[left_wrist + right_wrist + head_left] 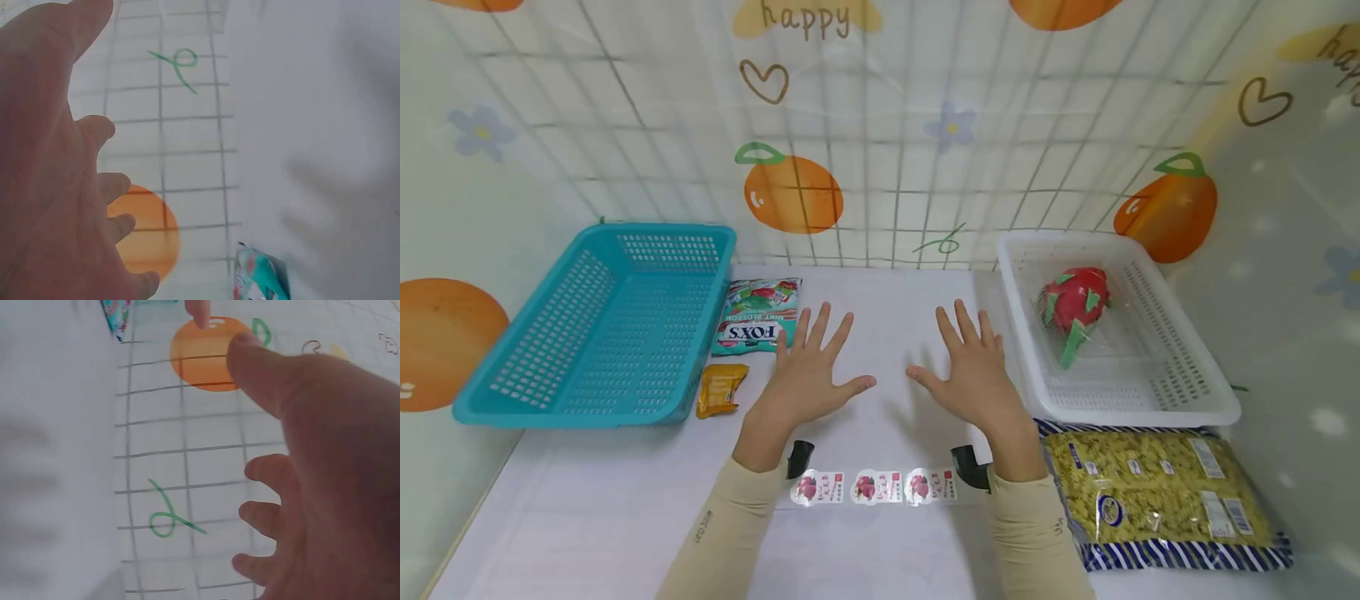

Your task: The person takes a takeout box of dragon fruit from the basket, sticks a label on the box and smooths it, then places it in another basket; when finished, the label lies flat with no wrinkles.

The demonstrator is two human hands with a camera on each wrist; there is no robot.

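Note:
Both hands hover over the white table with fingers spread and nothing held. My left hand [805, 379] is nearest the green FOX'S candy bag [758, 317], to its right. A small orange-yellow packet [721, 390] lies left of that wrist. My right hand [973, 375] is left of the white basket [1195, 415], in which a red dragon fruit [1077, 298] with green tips lies, seemingly in clear plastic. Between the forearms runs a row of three dragon-fruit stickers [876, 487]. In the wrist views the left palm [50, 162] and right hand [337, 456] show no object.
A teal basket [568, 419] stands at the left beside the candy bag. Right of the right forearm, in front of the white basket, lies a bag of pasta [1157, 492]. A patterned curtain [880, 167] hangs behind the table. Black pieces [970, 467] show by the wrists.

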